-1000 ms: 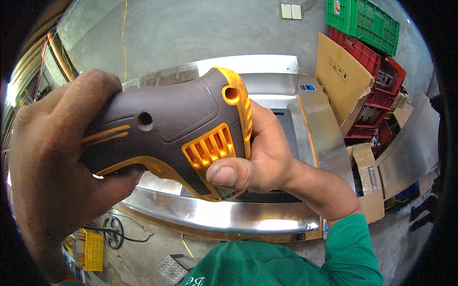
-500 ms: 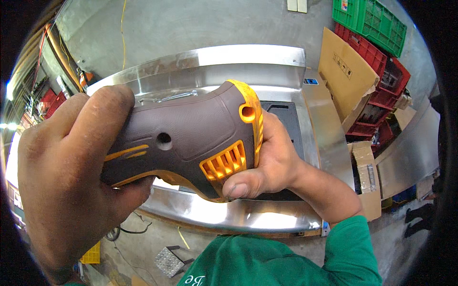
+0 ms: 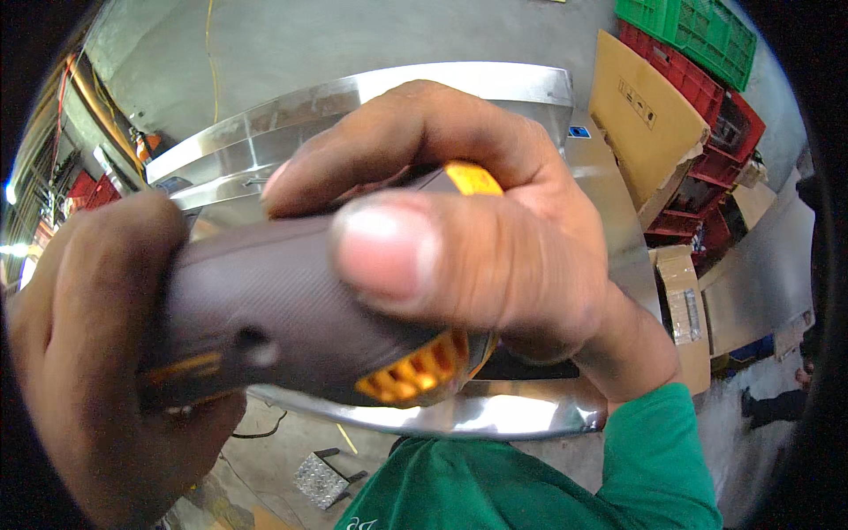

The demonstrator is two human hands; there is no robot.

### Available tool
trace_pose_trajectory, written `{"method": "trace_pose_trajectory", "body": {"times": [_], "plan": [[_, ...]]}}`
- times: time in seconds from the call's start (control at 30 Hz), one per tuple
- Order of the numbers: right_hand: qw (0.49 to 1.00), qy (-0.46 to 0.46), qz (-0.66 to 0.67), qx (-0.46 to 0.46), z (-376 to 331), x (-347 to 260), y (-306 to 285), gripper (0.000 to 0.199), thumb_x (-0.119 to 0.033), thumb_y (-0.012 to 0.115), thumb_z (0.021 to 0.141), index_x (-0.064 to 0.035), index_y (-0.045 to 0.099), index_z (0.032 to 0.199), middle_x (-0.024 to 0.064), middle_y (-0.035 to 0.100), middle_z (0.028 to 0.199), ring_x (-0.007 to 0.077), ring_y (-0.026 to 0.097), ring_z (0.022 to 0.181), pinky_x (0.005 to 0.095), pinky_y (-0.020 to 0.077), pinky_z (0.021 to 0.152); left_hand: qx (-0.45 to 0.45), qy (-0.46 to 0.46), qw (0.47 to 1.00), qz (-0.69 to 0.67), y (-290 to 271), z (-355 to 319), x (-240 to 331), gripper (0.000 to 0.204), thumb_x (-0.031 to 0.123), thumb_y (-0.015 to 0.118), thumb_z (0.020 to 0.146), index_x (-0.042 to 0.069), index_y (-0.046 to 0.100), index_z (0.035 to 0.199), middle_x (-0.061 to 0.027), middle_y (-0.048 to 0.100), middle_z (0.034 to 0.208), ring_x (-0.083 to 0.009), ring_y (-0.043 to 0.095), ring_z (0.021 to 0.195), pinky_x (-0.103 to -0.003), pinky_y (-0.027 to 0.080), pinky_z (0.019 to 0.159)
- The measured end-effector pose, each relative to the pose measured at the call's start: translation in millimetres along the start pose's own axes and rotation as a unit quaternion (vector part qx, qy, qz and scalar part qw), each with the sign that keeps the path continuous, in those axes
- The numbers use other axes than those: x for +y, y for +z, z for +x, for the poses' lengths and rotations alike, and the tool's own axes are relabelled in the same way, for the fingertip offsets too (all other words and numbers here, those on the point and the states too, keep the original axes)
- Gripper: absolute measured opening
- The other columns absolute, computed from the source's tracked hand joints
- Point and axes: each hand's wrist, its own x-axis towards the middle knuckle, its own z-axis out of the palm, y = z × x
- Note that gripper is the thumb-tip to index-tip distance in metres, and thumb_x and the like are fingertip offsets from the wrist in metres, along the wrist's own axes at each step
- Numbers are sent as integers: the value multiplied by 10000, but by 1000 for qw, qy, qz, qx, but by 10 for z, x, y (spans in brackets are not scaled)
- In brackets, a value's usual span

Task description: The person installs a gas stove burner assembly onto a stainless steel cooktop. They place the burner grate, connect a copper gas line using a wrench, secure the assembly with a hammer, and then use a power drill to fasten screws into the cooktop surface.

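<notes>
A power tool with a dark grey-brown housing and yellow trim (image 3: 238, 300) is held up close in front of me, tilted with its right end higher. Its exact kind does not show. My left hand (image 3: 79, 336) is closed around its left end. From above, my right hand (image 3: 503, 238) grips the right end, thumb across the near face and fingers over the top. That hand hides much of the tool's right end. Yellow vent slots (image 3: 415, 371) show below the thumb. Behind the tool is a shiny steel work surface (image 3: 530, 415), with a black flat item (image 3: 530, 365) partly visible on it.
To the right stand a large cardboard sheet (image 3: 649, 132), red crates (image 3: 738, 128), a green crate (image 3: 698, 40) and an open cardboard box (image 3: 680, 291). A bent metal sheet (image 3: 755, 283) leans there. A small metal-topped stool (image 3: 325, 481) is on the floor below.
My right hand has shifted from behind the tool's right end to over its top and near face. The tool and my left hand have moved slightly left and down.
</notes>
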Motion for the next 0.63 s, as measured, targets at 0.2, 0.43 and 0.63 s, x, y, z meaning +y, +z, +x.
{"method": "trace_pose_trajectory", "body": {"times": [0.2,0.43,0.63], "plan": [[993,-101,63,-29,41,211,-65,174,-142,733,892,9,661,936,45,676,832,100,609,796,291,511,708,89,154,984,12,118,87,-117,607,191,814,648,28,595,1190,-166,636,939,-351,619,812,-416,489,695],[993,-98,-60,-22,-7,20,-35,302,-284,753,822,1,669,876,104,675,765,153,638,736,322,507,661,130,247,960,29,-35,173,-212,533,332,786,760,-21,633,1129,-172,630,791,-340,604,619,-395,469,534],[996,-63,-63,8,-34,28,-51,312,-282,746,782,11,676,865,136,677,746,174,647,711,332,514,644,137,269,953,15,-29,228,-220,505,372,763,831,-56,655,1074,-177,616,689,-330,590,503,-376,454,441]]}}
